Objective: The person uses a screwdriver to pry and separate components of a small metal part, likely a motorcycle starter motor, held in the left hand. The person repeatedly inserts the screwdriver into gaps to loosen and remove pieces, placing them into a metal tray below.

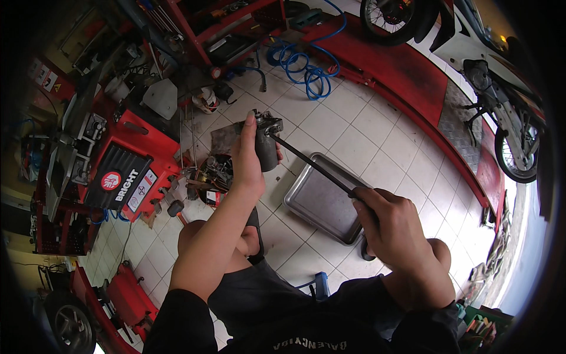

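My left hand (250, 153) is closed around a dark grey cylindrical metal part (267, 156), held upright, with fittings at its top. My right hand (383, 218) grips a long dark rod-like tool (309, 162), which slants up to the left and meets the upper side of the part. Below the tool, a shallow steel tray (298, 200) lies on the tiled floor. Just left of my left hand, behind my forearm, a round container (209, 174) holds greasy metal pieces.
A red workshop machine (159, 141) stands at the left, with a red rack (218, 23) behind. A coiled blue hose (306, 76) lies ahead on the white tiles. A red lift platform (395, 65) runs along the right, with a motorcycle (489, 88) on it. A loose wheel (71, 318) sits lower left.
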Motion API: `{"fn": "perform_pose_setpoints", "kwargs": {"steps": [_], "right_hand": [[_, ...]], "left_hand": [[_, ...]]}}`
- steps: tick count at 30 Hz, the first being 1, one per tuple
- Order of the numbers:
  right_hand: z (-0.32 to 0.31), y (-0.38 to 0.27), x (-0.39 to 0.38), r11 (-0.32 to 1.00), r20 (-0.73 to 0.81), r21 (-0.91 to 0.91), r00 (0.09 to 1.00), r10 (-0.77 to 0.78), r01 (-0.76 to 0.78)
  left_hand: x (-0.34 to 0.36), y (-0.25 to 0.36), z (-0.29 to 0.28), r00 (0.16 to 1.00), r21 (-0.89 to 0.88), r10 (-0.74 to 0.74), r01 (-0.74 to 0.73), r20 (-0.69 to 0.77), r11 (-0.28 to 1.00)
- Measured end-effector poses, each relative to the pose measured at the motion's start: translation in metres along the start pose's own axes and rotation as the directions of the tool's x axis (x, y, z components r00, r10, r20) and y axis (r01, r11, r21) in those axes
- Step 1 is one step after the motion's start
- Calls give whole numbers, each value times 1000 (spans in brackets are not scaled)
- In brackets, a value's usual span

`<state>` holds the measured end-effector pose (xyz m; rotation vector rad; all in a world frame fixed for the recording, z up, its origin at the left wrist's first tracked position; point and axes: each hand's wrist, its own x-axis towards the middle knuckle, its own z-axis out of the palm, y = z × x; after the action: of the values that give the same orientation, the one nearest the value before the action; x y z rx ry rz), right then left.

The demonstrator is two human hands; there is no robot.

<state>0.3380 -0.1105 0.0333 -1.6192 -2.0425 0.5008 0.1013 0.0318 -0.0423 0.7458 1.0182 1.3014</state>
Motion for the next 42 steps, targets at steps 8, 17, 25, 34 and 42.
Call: {"fn": "perform_pose_setpoints", "kwargs": {"steps": [8, 17, 25, 34, 42], "right_hand": [[-5, 5, -4, 999, 48, -48, 999, 24, -21], [-7, 35, 15, 870, 495, 412, 868, 35, -270], [20, 32, -3, 966, 336, 225, 941, 45, -127], [22, 27, -2, 991, 294, 46, 950, 108, -127], [20, 34, -2, 997, 178, -19, 981, 82, -80]], "left_hand": [[5, 0, -16, 944, 398, 325, -321, 58, 860], [5, 2, -23, 892, 547, 336, -451, 302, 705], [5, -6, -19, 876, 667, 313, -483, 368, 568], [12, -14, -19, 957, 558, 177, -278, 230, 782], [14, -18, -9, 963, 526, 168, -256, 209, 811]]}}
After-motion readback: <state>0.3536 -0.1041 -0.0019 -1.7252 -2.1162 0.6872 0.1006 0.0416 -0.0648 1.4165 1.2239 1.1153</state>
